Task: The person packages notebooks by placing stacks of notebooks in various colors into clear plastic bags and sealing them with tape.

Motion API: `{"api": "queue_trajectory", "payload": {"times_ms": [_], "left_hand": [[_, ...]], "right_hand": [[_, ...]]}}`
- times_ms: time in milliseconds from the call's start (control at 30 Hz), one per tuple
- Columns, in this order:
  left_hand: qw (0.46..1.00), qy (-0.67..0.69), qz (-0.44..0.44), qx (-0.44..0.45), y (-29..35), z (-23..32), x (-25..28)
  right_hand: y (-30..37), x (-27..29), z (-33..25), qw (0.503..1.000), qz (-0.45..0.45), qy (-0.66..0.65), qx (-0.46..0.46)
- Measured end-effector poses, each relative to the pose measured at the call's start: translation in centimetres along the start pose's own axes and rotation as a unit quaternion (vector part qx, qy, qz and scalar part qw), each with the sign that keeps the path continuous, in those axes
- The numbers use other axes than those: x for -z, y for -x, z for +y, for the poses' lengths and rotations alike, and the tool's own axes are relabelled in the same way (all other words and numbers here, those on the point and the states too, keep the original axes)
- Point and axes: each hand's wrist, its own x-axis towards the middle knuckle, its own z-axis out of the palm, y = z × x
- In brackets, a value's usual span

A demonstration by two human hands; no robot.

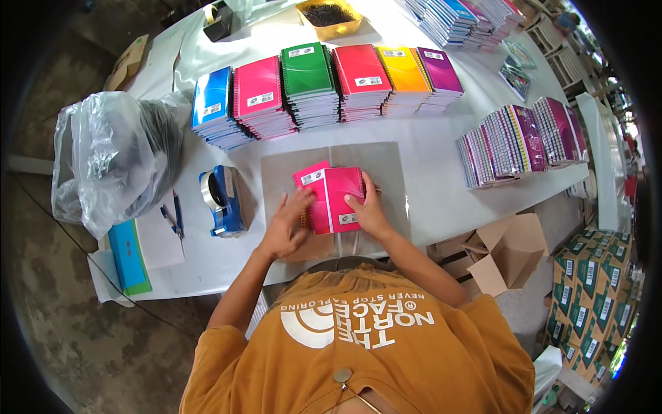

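Observation:
Two pink notebooks lie before me, one overlapping the other. My right hand [369, 212] grips the right edge of the front pink notebook [345, 193], its thumb on the cover. Farther left, the other pink notebook [309, 176] shows its upper part beneath. My left hand [289, 222], smeared by motion, has its fingers stretched and apart at the left edge of these notebooks. A bit of yellowish spiral binding shows beside that hand. Under them lies a grey-brown transparent sheet [386, 162] on the table.
Stacked spiral notebooks [307, 72] in several colours form a row beyond my hands. A blue tape dispenser [227, 201], scissors [172, 217] and a plastic bag [103, 159] are at left. Wrapped notebook packs [514, 141] lie right, above an open carton [507, 255]. A yellow tray [331, 29] sits far back.

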Motion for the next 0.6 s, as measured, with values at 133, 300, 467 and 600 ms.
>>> {"api": "queue_trajectory", "payload": {"times_ms": [133, 300, 467, 600], "left_hand": [[0.972, -0.026, 0.218, -0.080, -6.8, 0.7, 3.4], [0.915, -0.282, 0.278, -0.076, -17.7, 0.9, 7.4], [0.957, -0.178, 0.225, -0.038, -18.9, 0.9, 9.2], [0.895, -0.223, 0.348, -0.167, -12.5, 5.8, 9.1]], "right_hand": [[-0.4, -0.2, -2.0, 0.997, 0.058, 0.043, 0.029], [-0.4, 0.2, -6.5, 0.998, 0.008, 0.051, -0.048], [-0.5, -0.2, -3.4, 0.999, 0.014, 0.032, -0.007], [0.0, 0.3, -2.2, 0.997, 0.039, -0.066, 0.001]]}}
